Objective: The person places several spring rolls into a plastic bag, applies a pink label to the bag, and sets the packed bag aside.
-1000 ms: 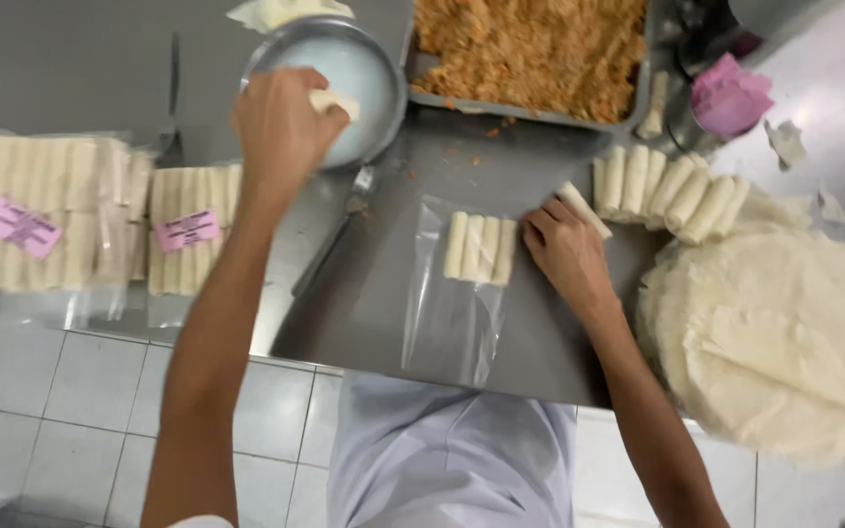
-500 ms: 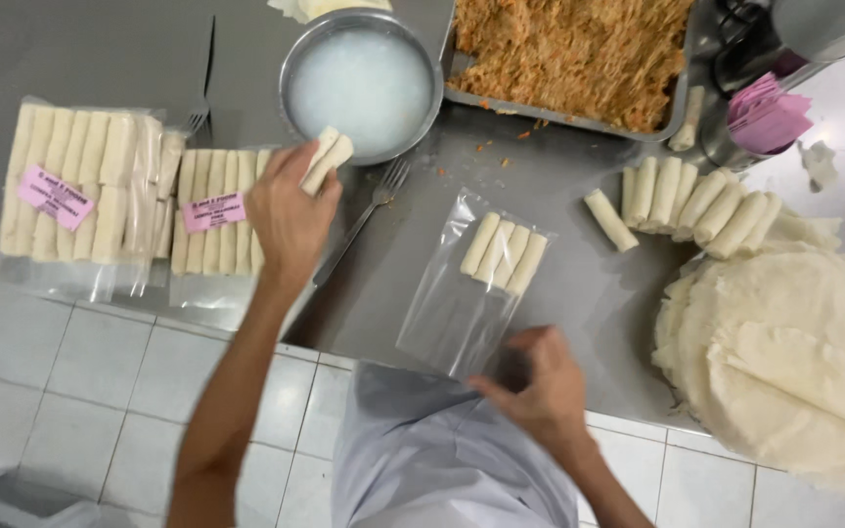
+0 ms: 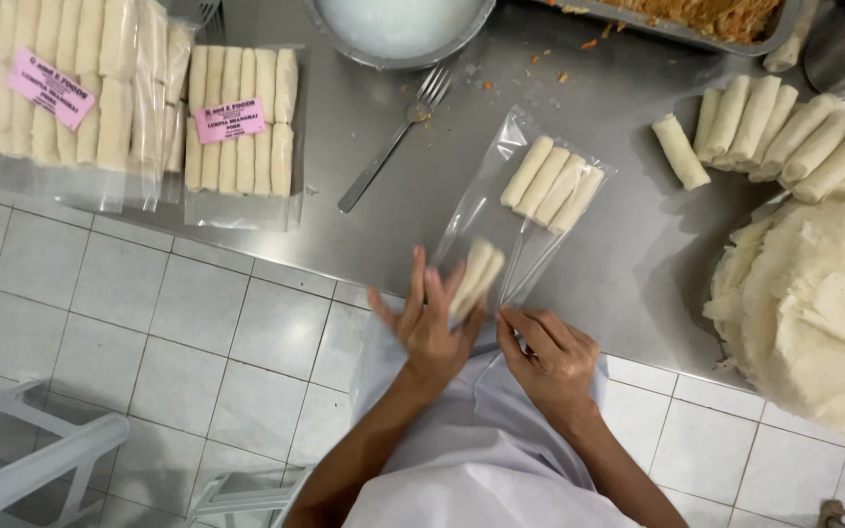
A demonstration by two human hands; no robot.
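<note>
My left hand (image 3: 429,318) holds a pale uncooked spring roll (image 3: 476,276) at the open mouth of a clear plastic bag (image 3: 501,210) on the steel counter. Several rolls (image 3: 552,186) lie side by side inside that bag. My right hand (image 3: 546,354) pinches the bag's near edge just right of the left hand. A row of loose rolls (image 3: 775,132) lies at the right, apart from both hands.
Two filled, labelled bags of rolls (image 3: 237,122) lie at the left. A fork (image 3: 393,137) rests beside a metal bowl (image 3: 398,29). A tray of filling (image 3: 706,20) sits at the back. A stack of wrappers (image 3: 814,313) is at the right. A tiled floor lies below the counter edge.
My left hand has brought the roll from near the bowl to the bag's mouth. My right hand moved up to the bag's near edge. The camera has come closer.
</note>
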